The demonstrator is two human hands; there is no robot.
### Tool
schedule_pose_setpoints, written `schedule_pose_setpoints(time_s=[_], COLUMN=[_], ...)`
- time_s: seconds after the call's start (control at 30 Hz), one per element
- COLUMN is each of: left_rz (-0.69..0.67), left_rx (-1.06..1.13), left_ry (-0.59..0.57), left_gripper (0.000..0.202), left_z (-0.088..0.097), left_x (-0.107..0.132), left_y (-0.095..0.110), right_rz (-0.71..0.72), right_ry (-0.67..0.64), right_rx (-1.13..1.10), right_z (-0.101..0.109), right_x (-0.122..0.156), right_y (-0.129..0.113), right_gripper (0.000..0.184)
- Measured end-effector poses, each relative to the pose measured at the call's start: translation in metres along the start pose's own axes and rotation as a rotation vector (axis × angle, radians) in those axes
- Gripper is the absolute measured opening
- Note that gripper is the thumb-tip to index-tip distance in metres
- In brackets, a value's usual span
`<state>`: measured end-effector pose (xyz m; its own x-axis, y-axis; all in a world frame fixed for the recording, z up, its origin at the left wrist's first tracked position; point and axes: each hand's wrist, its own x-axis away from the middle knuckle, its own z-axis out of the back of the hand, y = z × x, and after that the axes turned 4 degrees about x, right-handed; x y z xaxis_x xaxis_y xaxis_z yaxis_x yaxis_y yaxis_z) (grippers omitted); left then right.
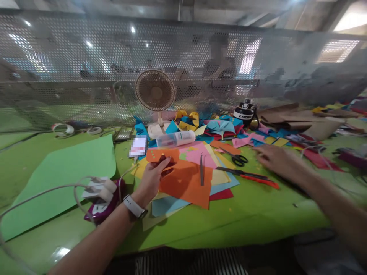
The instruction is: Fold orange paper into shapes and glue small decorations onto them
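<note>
In the head view, a large light-green sheet was laid flat at the far left of the green table. A purple device with white cables was parked at the sheet's near edge, seemingly kept off the stack of coloured paper. Just right of it, the left hand, with a watch worn at the wrist, was raised over the stack's left edge. An orange paper piece was pinched between the thumb, laid across its lower edge, and the fingers hidden behind it. The piece was held tilted toward the camera, probably so that its small cut-outs could be looked at. Most of it stood out above the thumb tip, over the big orange sheet. Behind, a small fan was stood upright facing the seat, and a clear bottle was laid on its side. Tweezers were left on the big orange sheet. Black-handled scissors and a red-handled tool were set just right of the stack, likely kept within reach. The right hand was blurred and held palm down, low over the table near the scissors. Its fingers appeared stretched out with nothing seen between them, and whether the table was touched could not be told.
</note>
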<state>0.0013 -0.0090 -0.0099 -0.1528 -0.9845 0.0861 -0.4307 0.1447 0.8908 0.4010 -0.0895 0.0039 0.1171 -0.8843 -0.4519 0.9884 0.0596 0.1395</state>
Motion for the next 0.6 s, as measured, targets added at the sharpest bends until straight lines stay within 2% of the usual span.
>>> schedule_pose_setpoints(time_s=[0.1,0.17,0.2,0.27,0.37,0.43,0.47,0.53,0.6], left_rz=[0.022,0.02,0.017,0.031,0.094,0.136,0.148,0.154,0.142], left_rx=[0.013,0.04,0.056,0.077,0.066,0.039,0.028,0.019,0.024], left_ry=[0.026,0.036,0.043,0.064,0.092,0.09,0.089,0.09,0.087], left_gripper=[0.023,0.023,0.023,0.021,0.018,0.017,0.018,0.018,0.018], left_z=[0.001,0.002,0.002,0.001,0.002,0.004,0.005,0.006,0.006], left_x=[-0.001,-0.001,-0.001,-0.001,-0.002,-0.003,-0.003,-0.003,-0.002], left_y=[-0.001,-0.001,-0.001,0.0,0.001,0.002,0.003,0.004,0.005], right_rz=[0.327,0.564,0.638,0.75,0.829,0.791,0.723,0.476,0.158], right_ry=[-0.113,-0.108,-0.118,-0.168,-0.204,-0.167,-0.137,-0.064,0.012], right_rx=[0.046,0.068,0.077,0.074,-0.007,-0.177,-0.31,-0.628,-0.916], right_z=[-0.001,-0.008,-0.012,-0.022,-0.035,-0.04,-0.042,-0.043,-0.041], right_x=[-0.043,-0.064,-0.072,-0.081,-0.085,-0.085,-0.085,-0.085,-0.089], right_y=[-0.084,-0.126,-0.14,-0.153,-0.149,-0.142,-0.138,-0.135,-0.136], right_gripper=[0.037,0.041,0.039,0.025,0.017,0.018,0.019,0.018,0.015])
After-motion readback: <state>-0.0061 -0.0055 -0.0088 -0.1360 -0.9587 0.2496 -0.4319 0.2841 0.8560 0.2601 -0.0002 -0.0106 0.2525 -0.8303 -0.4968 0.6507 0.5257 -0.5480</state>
